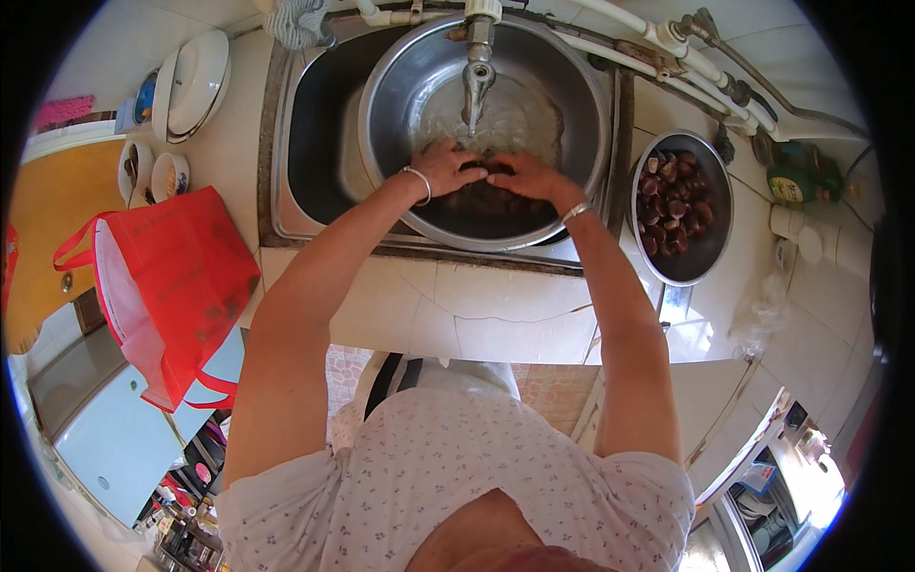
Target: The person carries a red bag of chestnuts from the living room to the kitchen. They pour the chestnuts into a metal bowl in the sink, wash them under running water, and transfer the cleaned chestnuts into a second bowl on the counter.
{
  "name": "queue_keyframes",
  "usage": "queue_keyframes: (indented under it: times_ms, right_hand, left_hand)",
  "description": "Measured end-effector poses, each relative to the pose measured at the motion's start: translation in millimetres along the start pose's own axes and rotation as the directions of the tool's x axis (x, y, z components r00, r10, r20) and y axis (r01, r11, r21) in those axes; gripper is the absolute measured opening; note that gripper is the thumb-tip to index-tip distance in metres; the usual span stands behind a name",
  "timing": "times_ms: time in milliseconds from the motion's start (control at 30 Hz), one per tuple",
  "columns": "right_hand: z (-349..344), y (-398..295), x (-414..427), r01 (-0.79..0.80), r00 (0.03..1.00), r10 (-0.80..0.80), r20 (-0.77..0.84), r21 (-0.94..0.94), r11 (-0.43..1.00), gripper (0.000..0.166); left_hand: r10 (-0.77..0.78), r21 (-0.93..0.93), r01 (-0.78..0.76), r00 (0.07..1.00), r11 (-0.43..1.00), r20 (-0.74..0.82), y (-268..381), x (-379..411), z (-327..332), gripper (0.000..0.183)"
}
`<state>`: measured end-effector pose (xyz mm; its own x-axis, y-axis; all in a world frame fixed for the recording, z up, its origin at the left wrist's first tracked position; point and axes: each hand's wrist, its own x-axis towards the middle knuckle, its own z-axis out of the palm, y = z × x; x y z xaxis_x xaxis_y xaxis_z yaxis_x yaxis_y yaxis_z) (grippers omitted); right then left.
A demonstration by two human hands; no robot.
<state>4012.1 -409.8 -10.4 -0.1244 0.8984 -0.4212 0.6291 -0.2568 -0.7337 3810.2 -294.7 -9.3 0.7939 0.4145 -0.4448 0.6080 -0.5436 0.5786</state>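
A large stainless steel basin (374,93) rests across the sink, with water (522,118) pooled in it. Dark chestnuts (493,200) lie in its near part, partly under the water and hard to make out. Over them, my left hand (444,170) and my right hand (527,176) come close together, thumbs almost meeting. Both hands dip towards the water, and their fingertips are hidden, so a grip on any chestnut cannot be confirmed. Just above the hands hangs the metal tap (477,89). To the right, a smaller metal bowl (692,270) holds several brown chestnuts (675,207).
The sink (314,143) shows left of the basin. A red bag (179,279) stands on the counter's left, near small bowls (170,179) and stacked white dishes (200,79). Pipes (686,61) run along the wall. A green bottle (790,179) is at far right.
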Motion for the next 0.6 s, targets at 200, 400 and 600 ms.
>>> queue_keyframes:
  times_ms: [200, 400, 600]
  right_hand:
    - [28.6, -14.1, -18.7, -0.016, 0.975, 0.029, -0.222, 0.06, 0.998, 0.036]
    - [66.1, 11.2, -10.9, -0.089, 0.948, -0.133, -0.288, -0.642, 0.761, 0.032]
    - [62.2, -9.3, -4.8, -0.216, 0.871, 0.216, -0.442, 0.052, 0.975, 0.042]
  left_hand:
    - [0.117, -0.222, -0.143, 0.985, 0.964, -0.126, -5.6, -1.9, 36.7, 0.047]
    - [-0.085, -0.459, 0.033, 0.992, 0.888, -0.093, 10.3, 3.7, 53.0, 0.041]
    - [-0.272, -0.802, 0.115, 0.96, 0.587, -0.061, 13.2, 0.7, 52.3, 0.037]
